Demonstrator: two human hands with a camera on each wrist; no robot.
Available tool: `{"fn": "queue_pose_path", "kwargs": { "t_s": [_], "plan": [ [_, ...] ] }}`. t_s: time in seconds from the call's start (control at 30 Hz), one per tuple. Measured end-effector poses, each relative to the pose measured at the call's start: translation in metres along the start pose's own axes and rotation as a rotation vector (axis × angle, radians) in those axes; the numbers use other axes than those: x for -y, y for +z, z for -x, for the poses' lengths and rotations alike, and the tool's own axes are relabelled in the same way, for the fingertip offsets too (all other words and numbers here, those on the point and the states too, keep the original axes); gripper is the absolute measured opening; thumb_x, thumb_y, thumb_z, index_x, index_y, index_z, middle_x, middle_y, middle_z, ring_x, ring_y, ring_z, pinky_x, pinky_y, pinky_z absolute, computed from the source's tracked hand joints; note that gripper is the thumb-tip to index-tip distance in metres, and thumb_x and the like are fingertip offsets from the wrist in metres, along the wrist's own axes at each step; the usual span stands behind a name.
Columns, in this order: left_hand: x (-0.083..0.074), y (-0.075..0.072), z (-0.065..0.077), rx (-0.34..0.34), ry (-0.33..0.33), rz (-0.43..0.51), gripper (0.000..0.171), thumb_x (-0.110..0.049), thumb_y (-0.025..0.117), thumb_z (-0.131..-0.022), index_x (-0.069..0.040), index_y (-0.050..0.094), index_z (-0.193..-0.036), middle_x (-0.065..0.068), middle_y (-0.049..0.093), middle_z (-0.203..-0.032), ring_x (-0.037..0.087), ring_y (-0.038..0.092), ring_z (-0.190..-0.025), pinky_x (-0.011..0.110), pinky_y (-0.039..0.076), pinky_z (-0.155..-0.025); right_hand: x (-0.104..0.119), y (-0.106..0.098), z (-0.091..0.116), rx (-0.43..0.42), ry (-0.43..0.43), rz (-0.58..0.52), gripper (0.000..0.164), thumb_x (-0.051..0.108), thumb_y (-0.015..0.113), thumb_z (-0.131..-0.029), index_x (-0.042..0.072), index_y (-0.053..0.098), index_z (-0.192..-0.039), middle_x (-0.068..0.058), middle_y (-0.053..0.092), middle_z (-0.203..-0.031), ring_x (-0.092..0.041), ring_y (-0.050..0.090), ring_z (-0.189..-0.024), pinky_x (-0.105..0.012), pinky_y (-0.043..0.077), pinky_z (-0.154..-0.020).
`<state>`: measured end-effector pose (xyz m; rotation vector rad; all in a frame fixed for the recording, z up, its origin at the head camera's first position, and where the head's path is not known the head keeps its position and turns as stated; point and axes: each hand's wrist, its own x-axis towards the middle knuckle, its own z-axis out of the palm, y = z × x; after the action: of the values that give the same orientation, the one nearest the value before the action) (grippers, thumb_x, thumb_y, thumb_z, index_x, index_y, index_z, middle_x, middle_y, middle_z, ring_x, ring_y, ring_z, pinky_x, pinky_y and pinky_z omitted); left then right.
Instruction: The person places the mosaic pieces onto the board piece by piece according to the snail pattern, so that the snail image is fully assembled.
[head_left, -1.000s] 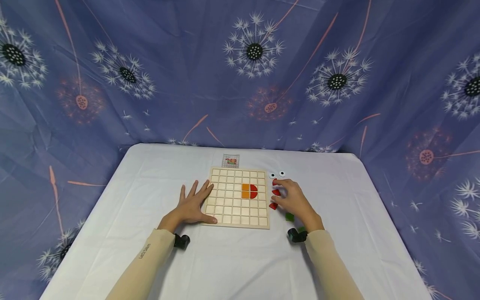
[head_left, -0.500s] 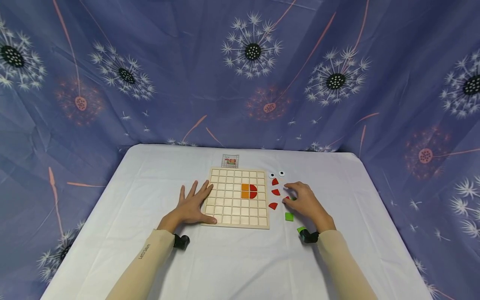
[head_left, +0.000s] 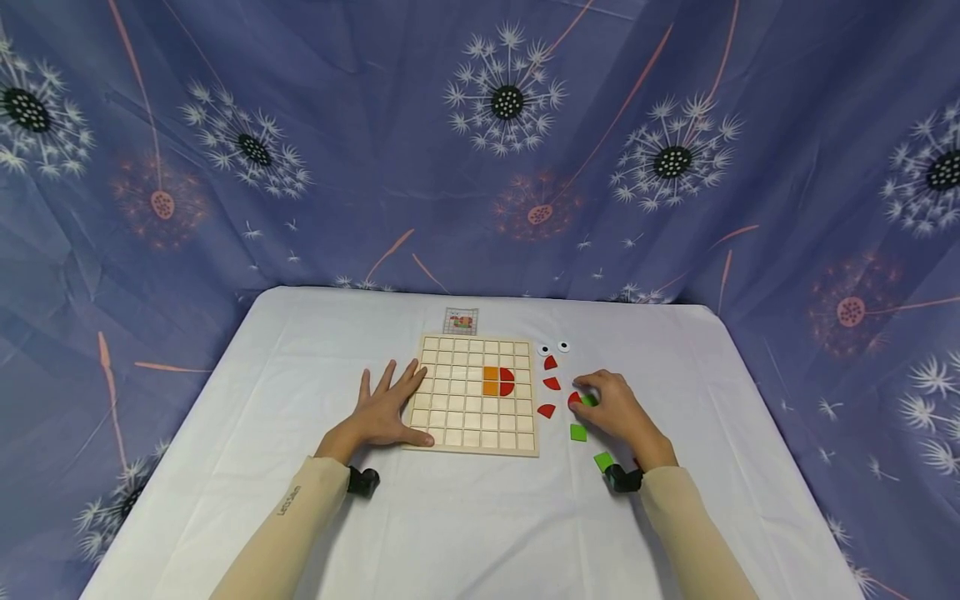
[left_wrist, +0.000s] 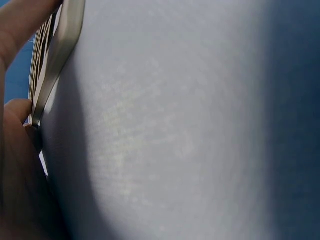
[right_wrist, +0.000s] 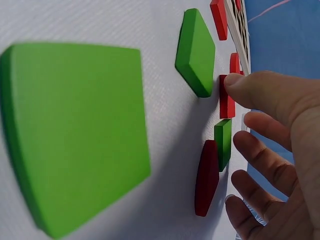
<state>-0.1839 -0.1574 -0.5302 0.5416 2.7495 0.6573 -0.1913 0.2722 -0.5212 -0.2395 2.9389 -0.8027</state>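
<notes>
My left hand [head_left: 384,412] rests with spread fingers on the left edge of a wooden grid board [head_left: 453,421]. Two orange squares [head_left: 491,382] and two red quarter-circles [head_left: 507,382] sit together on the board. To its right, my right hand [head_left: 611,408] is low over the table, its thumb at a red quarter-circle tile [right_wrist: 226,107]. In the right wrist view the thumb tip touches that tile, while the other fingers are loosely bent and apart from it. A green tile [head_left: 590,401] lies partly under the hand. The left wrist view shows mostly tablecloth.
Three loose red pieces [head_left: 551,383] lie between board and hand. Green squares [head_left: 578,432] lie nearer the front, one beside the wrist camera. Two round eye pieces [head_left: 554,347] and a small pattern card [head_left: 461,322] are at the back. A dandelion-print curtain [head_left: 480,208] surrounds the table.
My right hand has moved right, from the red pieces beside the board to the red tile farther out. Its index finger has come closer to the thumb. The left hand has stayed still.
</notes>
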Motion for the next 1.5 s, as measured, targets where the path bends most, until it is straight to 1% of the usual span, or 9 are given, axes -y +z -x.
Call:
{"fn": "queue_pose_path", "kwargs": {
  "t_s": [0.33,0.6,0.7,0.8,0.9,1.17,1.5],
  "plan": [
    [-0.0013,-0.0009,-0.001,-0.002,0.012,0.002,0.128,-0.068,0.085,-0.068,-0.015,0.021,-0.166,0.009,0.009,-0.175,0.046,-0.002,-0.159,0.074,-0.014,-0.118,-0.0002,0.0011,0.0007,0.02,-0.001,-0.002,0.043,0.024,0.081,-0.088,0.004,0.073,-0.125,-0.017,0.068,-0.126,-0.04,0.055,-0.125,-0.059,0.044,-0.111],
    [-0.0007,-0.0007,-0.0008,0.002,0.011,-0.01,0.129,-0.07,0.084,-0.068,-0.016,0.021,-0.166,0.008,0.009,-0.175,0.045,-0.003,-0.159,0.073,-0.014,-0.118,-0.003,0.004,0.0004,0.025,-0.037,-0.019,0.033,0.019,0.079,-0.09,0.005,0.076,-0.119,-0.014,0.069,-0.121,-0.039,0.057,-0.122,-0.059,0.046,-0.109],
    [0.0,-0.0001,-0.0008,0.003,0.008,-0.011,0.129,-0.071,0.084,-0.068,-0.017,0.02,-0.166,0.007,0.008,-0.175,0.045,-0.003,-0.159,0.073,-0.014,-0.119,-0.0021,0.0051,-0.0003,0.028,-0.024,-0.024,0.031,0.019,0.079,-0.09,0.005,0.076,-0.118,-0.014,0.068,-0.121,-0.038,0.057,-0.12,-0.057,0.047,-0.108],
    [-0.0001,0.0,-0.0004,0.003,0.007,-0.002,0.129,-0.071,0.084,-0.068,-0.017,0.02,-0.166,0.007,0.008,-0.175,0.044,-0.003,-0.159,0.073,-0.015,-0.118,-0.001,0.0054,-0.0005,0.034,0.002,-0.023,0.032,0.021,0.079,-0.09,0.006,0.076,-0.119,-0.014,0.068,-0.123,-0.037,0.056,-0.121,-0.057,0.047,-0.109],
    [0.0001,0.0004,-0.0005,0.003,0.008,0.001,0.129,-0.07,0.084,-0.068,-0.017,0.02,-0.166,0.007,0.007,-0.175,0.044,-0.003,-0.159,0.073,-0.015,-0.118,-0.0006,0.0054,-0.0003,0.039,0.007,-0.022,0.034,0.022,0.079,-0.091,0.005,0.075,-0.12,-0.014,0.068,-0.122,-0.037,0.055,-0.122,-0.057,0.046,-0.11],
    [0.0001,0.0004,0.0002,0.003,0.001,0.003,0.13,-0.07,0.085,-0.067,-0.017,0.02,-0.166,0.008,0.008,-0.175,0.045,-0.003,-0.159,0.073,-0.015,-0.118,-0.0029,0.0049,-0.0001,0.04,-0.042,-0.03,0.025,0.017,0.078,-0.09,0.006,0.078,-0.113,-0.012,0.069,-0.117,-0.037,0.057,-0.12,-0.058,0.046,-0.109],
    [0.0001,0.0003,0.0013,0.002,0.005,0.004,0.13,-0.07,0.085,-0.067,-0.016,0.02,-0.166,0.008,0.008,-0.175,0.045,-0.003,-0.159,0.073,-0.015,-0.118,0.0007,0.0032,-0.0043,0.012,-0.06,-0.057,0.025,0.016,0.08,-0.089,0.006,0.077,-0.112,-0.012,0.071,-0.114,-0.034,0.062,-0.112,-0.056,0.049,-0.106]
  ]
}}
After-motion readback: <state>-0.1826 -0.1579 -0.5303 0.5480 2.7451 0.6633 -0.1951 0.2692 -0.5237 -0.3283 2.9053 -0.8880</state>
